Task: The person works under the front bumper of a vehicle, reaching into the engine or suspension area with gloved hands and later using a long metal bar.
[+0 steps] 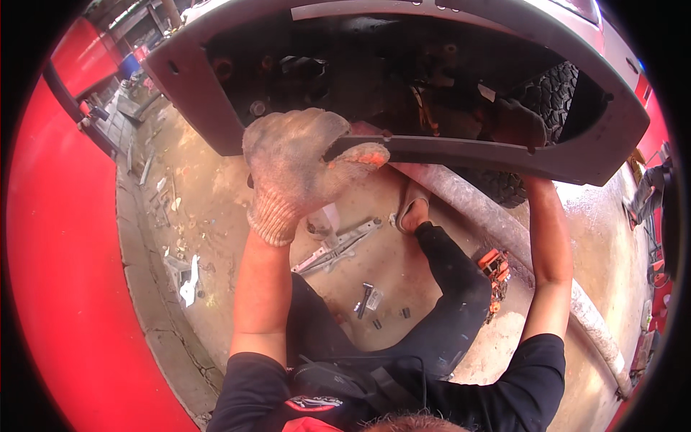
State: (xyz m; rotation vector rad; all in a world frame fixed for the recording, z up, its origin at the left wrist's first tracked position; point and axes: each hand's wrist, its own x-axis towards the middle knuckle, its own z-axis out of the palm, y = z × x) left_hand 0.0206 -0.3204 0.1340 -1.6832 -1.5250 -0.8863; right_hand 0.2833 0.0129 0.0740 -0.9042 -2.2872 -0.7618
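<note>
A dark grey vehicle bumper [187, 101] with a wide opening spans the upper part of the head view. My left hand [299, 147], in a dirty knitted work glove, closes around the bumper's lower bar near its left end, with the thumb below the bar. My right forearm [551, 237] passes under the bar at the right. In the shade behind it, my right hand [515, 124] shows dimly through the opening, close to the tyre [551, 97]; its fingers are too dark to make out. Metal parts and an orange strap-like piece [426, 115] show inside the opening.
A long pale pole [489, 216] slants across the floor beneath the bumper. Between my legs lie metal bars [338, 246], a bolt-like tool [365, 299] and small dark pieces. An orange chain hoist [494, 270] lies beside my knee. A red panel [65, 273] stands at the left.
</note>
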